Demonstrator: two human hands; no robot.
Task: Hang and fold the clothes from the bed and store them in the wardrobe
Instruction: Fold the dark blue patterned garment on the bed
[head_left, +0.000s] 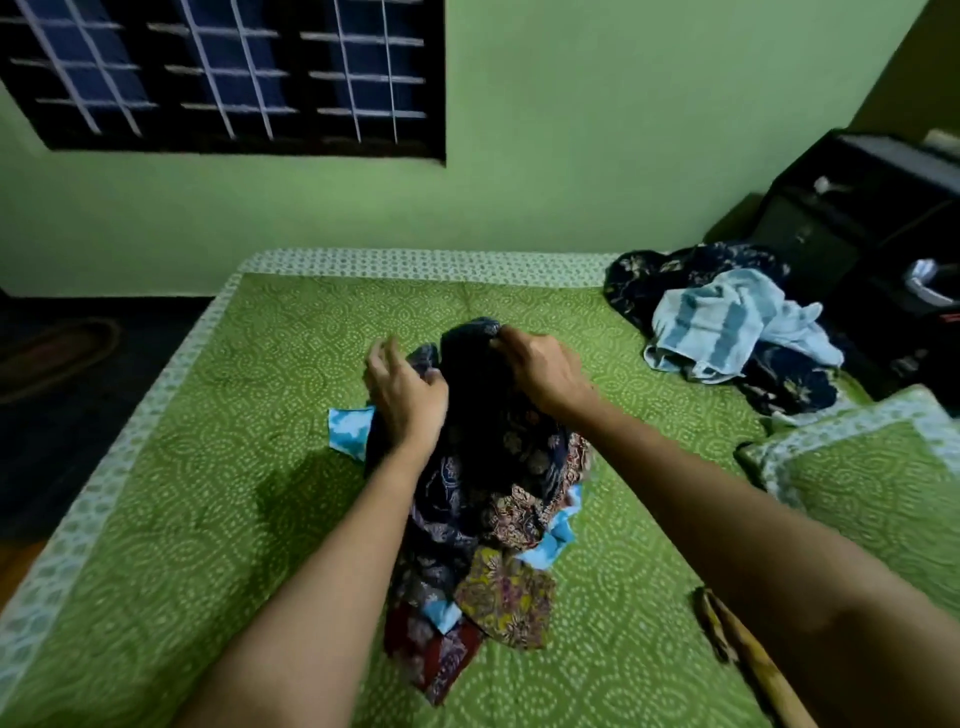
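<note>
A: Whereabouts of the pile (493, 519)?

B: Heaped in the middle of the bed (208, 467), running lengthwise from the near edge toward the wall.

A: And the grips?

B: Both up at the far end, on the dark cloth (478, 379) topping it. Left grip (408, 400) curled round its left edge; right grip (540, 369) pinching the top fold, slightly farther out.

A: Next?

B: Likely lifting up and apart to spread it. Worth watching for layers below dragging along. Towel (717, 322) well off to the right.
</note>
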